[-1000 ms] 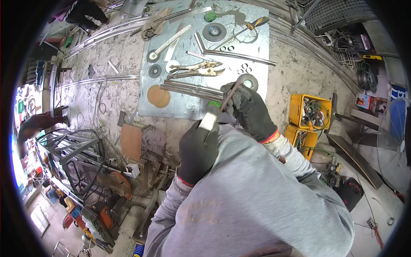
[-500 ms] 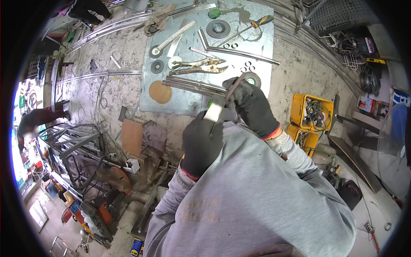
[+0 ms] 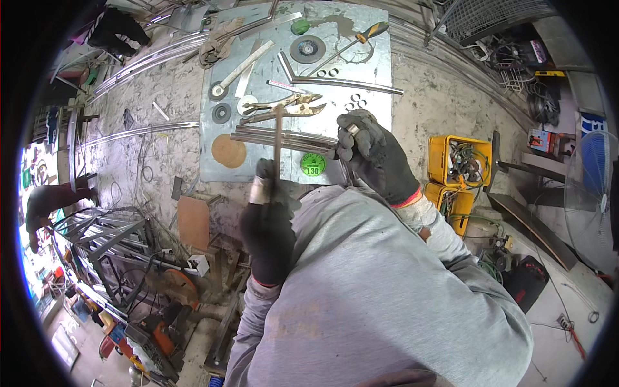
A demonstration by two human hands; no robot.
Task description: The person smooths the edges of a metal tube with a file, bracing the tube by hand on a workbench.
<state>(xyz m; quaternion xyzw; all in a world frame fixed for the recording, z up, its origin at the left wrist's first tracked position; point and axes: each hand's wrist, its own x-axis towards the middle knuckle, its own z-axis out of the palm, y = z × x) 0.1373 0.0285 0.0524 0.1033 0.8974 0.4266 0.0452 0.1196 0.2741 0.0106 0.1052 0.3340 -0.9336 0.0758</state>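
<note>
My left hand [image 3: 265, 235], in a black glove, is closed around a thin dark flat bar [image 3: 278, 142] that points up and away from me and is smeared by motion. A pale piece [image 3: 258, 191] shows beside its fingers; whether it belongs to the bar I cannot tell. My right hand [image 3: 377, 151], also gloved, pinches a small shiny metal ring [image 3: 353, 129] over the near right of the metal-topped table [image 3: 380, 64]. Several similar rings [image 3: 356, 101] lie just beyond it. Between the hands are a bundle of metal tubes [image 3: 277, 137] and a green round label [image 3: 313, 165].
Locking pliers [image 3: 290, 106], a bent metal bar [image 3: 348, 82], a grinding disc [image 3: 307, 49] and a tan disc [image 3: 229, 151] lie on the table. Yellow crates [image 3: 445, 155] stand at right, near a fan [image 3: 590, 193]. Metal frames [image 3: 116, 232] and another person [image 3: 58, 200] are at left.
My hands were together on the bar and its pale piece; now they are apart. My left hand has swung left and nearer with the bar. A ring now shows in my right fingers.
</note>
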